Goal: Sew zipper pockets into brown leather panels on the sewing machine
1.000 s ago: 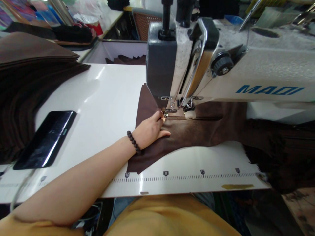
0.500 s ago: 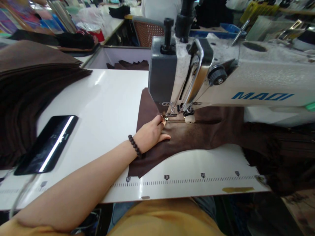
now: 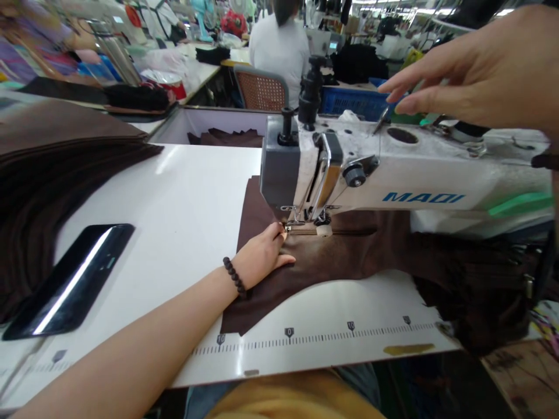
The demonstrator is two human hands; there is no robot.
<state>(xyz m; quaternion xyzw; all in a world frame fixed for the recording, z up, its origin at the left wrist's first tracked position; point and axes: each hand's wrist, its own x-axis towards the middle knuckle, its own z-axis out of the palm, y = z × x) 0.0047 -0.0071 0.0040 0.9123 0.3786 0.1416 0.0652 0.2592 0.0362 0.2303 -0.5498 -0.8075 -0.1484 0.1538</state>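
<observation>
On the white worktop (image 3: 187, 198), the left hand (image 3: 259, 256) presses brown leather (image 3: 349, 250) flat beside the presser foot (image 3: 305, 224), fingers together. The right hand (image 3: 476, 70), fingers spread and empty, hovers above the sewing machine (image 3: 414, 180); stitching likely needs steady guiding.

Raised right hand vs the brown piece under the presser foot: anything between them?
Yes. The right hand hangs open in the air above the sewing machine's arm, which lies between it and the brown leather piece. The left hand rests directly on that piece beside the presser foot; nothing intervenes there.
</observation>
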